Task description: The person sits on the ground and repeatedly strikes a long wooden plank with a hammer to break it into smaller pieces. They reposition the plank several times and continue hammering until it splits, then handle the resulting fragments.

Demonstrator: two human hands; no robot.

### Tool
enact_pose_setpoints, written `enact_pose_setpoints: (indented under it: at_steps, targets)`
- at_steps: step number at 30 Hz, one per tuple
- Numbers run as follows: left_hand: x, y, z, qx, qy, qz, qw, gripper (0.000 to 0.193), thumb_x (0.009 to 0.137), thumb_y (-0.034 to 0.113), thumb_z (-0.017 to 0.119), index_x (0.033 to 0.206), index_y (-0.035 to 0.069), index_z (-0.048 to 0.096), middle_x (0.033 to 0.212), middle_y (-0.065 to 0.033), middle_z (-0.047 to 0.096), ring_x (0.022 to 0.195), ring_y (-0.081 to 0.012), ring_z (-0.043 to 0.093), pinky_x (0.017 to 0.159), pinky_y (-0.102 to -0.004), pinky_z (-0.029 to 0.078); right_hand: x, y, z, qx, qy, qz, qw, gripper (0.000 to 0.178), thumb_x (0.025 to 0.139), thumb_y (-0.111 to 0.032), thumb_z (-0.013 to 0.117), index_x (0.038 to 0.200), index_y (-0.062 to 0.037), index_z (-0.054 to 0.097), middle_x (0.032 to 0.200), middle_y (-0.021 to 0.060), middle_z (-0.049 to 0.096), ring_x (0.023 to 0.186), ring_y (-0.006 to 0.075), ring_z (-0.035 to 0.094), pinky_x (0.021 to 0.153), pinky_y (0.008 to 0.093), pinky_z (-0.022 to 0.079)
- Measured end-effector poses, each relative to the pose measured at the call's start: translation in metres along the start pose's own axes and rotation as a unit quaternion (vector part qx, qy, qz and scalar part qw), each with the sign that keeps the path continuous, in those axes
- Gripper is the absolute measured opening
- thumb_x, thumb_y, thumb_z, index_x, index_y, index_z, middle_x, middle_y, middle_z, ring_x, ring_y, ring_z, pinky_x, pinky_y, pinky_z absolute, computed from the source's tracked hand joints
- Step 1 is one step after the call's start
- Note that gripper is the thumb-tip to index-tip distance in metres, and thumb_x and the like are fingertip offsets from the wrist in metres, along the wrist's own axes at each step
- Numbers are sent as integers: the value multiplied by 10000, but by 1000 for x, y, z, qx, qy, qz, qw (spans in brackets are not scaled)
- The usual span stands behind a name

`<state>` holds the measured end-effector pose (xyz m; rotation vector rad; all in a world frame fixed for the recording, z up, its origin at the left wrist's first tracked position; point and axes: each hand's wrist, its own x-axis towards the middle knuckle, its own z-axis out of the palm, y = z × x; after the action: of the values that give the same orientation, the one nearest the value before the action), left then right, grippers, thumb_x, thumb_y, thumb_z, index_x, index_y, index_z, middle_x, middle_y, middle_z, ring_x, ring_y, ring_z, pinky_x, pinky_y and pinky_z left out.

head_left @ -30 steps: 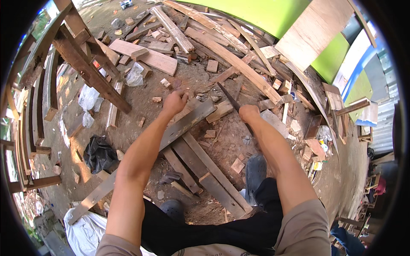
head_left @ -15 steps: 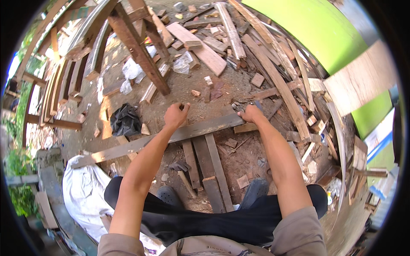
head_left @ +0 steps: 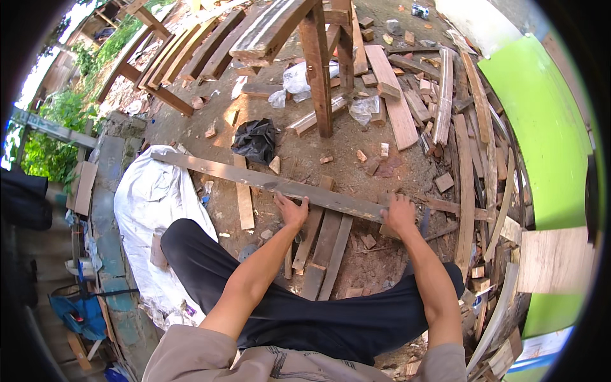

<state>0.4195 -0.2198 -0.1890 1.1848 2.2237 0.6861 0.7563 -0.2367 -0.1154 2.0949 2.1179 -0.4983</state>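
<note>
So your plank (head_left: 254,181) is one long, narrow piece of weathered greyish-brown wood, kinda mottled, with paler scuffed patches along the right half. It's lying lengthwise across in front of you on a bit of a slant, left end farther out, right end closer in. That left end overlaps the top of the white sheet (head_left: 143,197), and the right half crosses over some shorter boards (head_left: 328,239). Right end's partly covered, so I can't tell how it's cut.
</note>
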Motion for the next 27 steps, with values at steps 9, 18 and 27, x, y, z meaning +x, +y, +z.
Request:
enact_pose_setpoints:
  at_steps: [9,18,27]
  targets:
    - [-20,7,-39,-200,-284,-105,932,607,947,458,626,1347,8,554,1269,-175,622,1183,-261,610,995,-344,480,-1,-53,45,-61,6,-90,994,892,710,-518,826,1363,-43,446,1288,133,525,1179,312,510,1022,484,379]
    - [-87,8,-57,47,-223,49,973,707,882,495,634,1359,-16,526,1308,-246,598,1225,-394,566,1037,-432,449,50,-26,32,-25,-110,-133,985,746,698,-356,857,1232,3,481,1244,219,580,1167,404,557,950,493,472]
    - [-94,-15,-68,89,-159,-11,983,621,869,451,669,1313,29,573,1225,-240,638,1099,-387,632,942,-438,500,60,-22,-2,50,-320,-138,936,674,674,-419,783,1120,71,657,1139,285,662,1087,403,634,916,437,512]
